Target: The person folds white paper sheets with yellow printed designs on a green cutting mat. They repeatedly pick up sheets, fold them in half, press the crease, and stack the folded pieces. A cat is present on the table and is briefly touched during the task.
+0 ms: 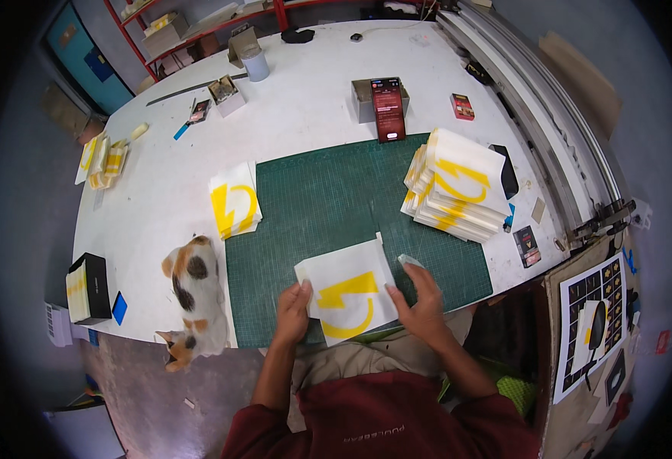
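Over the front edge of the green cutting mat [328, 183] I have a white sheet with a yellow lightning-like mark [349, 294]. It looks like paper or a thin flat bag. My left hand [294, 312] pinches its left edge, thumb on top. My right hand [421, 302] is beside the right edge, its thumb at or very near the sheet and its fingers stretched apart. Something small and whitish shows at its fingertips; I cannot make out what. A small pile of similar sheets [234, 203] lies at the mat's left, and a taller stack [458, 183] at its right.
A calico cat [196, 294] lies at the table's front edge, left of the mat. A phone [388, 111] leans on a grey box beyond the mat. A black box of sheets [87, 289] stands far left. A long metal rail [535, 115] runs along the right.
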Motion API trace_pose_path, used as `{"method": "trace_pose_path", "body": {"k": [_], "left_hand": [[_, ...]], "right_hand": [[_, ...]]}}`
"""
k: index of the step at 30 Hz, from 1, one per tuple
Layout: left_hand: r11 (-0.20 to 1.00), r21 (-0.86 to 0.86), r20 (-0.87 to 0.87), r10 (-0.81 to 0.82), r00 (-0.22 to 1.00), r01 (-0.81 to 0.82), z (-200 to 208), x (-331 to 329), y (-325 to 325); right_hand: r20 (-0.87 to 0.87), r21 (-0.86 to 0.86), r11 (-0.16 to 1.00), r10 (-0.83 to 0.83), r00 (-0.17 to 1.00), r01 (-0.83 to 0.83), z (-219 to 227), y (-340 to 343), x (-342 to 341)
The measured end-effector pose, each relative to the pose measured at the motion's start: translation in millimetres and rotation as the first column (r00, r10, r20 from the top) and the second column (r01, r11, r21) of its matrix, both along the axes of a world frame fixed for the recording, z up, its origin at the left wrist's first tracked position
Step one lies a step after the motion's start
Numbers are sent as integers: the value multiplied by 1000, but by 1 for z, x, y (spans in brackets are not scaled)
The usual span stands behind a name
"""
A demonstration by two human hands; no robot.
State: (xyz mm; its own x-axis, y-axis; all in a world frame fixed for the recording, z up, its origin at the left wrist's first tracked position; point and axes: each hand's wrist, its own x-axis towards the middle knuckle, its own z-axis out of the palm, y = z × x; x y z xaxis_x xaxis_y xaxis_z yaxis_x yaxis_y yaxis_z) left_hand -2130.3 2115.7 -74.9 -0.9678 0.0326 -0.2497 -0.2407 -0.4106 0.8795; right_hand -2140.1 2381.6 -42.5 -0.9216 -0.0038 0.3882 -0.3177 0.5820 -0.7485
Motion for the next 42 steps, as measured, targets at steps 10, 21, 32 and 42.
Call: {"method": "trace_pose_path", "body": {"k": [10, 21, 32, 42], "left_hand": [[988, 132, -48, 92, 995, -85, 23, 2, 0], [999, 33, -275, -7, 961, 17, 34, 9, -21], [909, -417, -188, -96, 977, 10, 80, -41, -28], [950, -302, -206, -144, 968, 77, 80, -67, -17]], "right_hand": [[466, -799, 593, 500, 730, 104, -3, -6, -18], [397, -740, 671, 386, 833, 42, -8, -3, -20], [269, -961, 226, 606, 748, 163, 35, 14, -56], [133, -942, 284, 803, 581, -177, 13, 25, -77]]}}
